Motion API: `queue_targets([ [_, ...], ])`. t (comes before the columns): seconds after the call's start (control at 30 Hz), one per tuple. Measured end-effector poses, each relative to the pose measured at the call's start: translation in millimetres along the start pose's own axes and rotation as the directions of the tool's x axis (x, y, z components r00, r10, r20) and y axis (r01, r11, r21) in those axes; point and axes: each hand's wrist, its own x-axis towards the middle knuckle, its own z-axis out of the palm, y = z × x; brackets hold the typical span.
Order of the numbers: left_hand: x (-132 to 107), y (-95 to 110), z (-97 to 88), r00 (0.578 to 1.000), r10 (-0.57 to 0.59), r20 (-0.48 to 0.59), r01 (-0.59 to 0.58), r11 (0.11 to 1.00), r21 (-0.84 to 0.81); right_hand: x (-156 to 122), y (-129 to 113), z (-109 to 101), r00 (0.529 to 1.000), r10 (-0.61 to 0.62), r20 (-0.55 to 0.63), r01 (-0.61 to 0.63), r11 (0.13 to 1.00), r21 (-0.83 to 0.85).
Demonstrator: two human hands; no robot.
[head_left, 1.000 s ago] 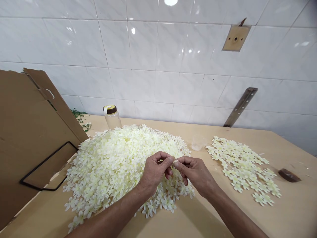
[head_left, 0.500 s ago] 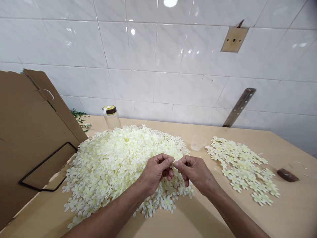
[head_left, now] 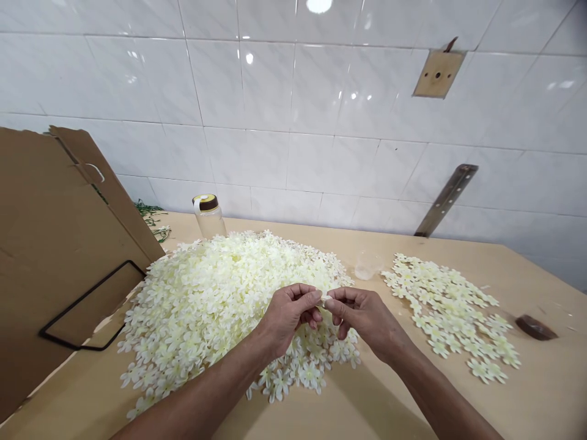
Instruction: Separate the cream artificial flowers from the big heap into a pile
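A big heap of cream-white fabric flower petals (head_left: 215, 299) covers the middle of the wooden table (head_left: 376, 403). Just above its near right edge my left hand (head_left: 288, 315) and my right hand (head_left: 362, 318) meet fingertip to fingertip. Both pinch one small pale flower piece (head_left: 326, 299) between thumb and forefinger, with the other fingers curled in. A thinner, spread-out patch of the same flower petals (head_left: 452, 311) lies to the right of my right hand.
A folded cardboard box (head_left: 55, 244) with a black strap leans at the left. A clear bottle with a brown lid (head_left: 207, 215) stands behind the heap. A small clear cup (head_left: 365, 266) sits between the piles. A dark brown block (head_left: 534, 327) lies far right. White tiled wall behind.
The hands stay together over the heap's edge. The fingertips have shifted slightly and the pale piece now shows a little more between them.
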Motion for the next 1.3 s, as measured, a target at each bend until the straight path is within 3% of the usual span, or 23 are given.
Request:
queue_targets([
  [0.23,-2.6,-0.7,5.2,0.999,0.044,-0.03,-0.041,0.995,0.086,-1.4,1.4,0.5,0.995,-0.04,-0.096,0.028,0.992,-0.125],
  [0.43,-5.2,1.3,6.3,0.999,0.002,0.038,-0.004,0.999,0.046,-6.3,-10.8,2.0,0.991,-0.031,-0.128,0.004,0.98,-0.2],
  [0.63,-4.1,3.3,3.8,0.991,-0.085,0.103,0.092,0.994,-0.065,-5.7,-8.6,-0.4,0.995,0.012,-0.103,-0.026,0.991,-0.132],
  [0.83,-4.1,7.1,4.5,0.998,-0.032,0.046,0.033,0.999,-0.028,-3.7,-6.4,-8.0,0.998,-0.021,0.062,0.019,0.999,0.034],
  [1.03,-2.2,7.1,2.7,0.999,-0.034,-0.007,0.033,0.997,-0.071,1.9,1.0,-13.7,1.0,-0.002,-0.021,0.006,0.984,0.179],
  [1.3,-0.9,5.0,0.6,0.999,-0.029,0.013,0.03,0.995,-0.09,-1.9,-6.3,-13.4,0.999,-0.044,0.02,0.04,0.979,0.201],
])
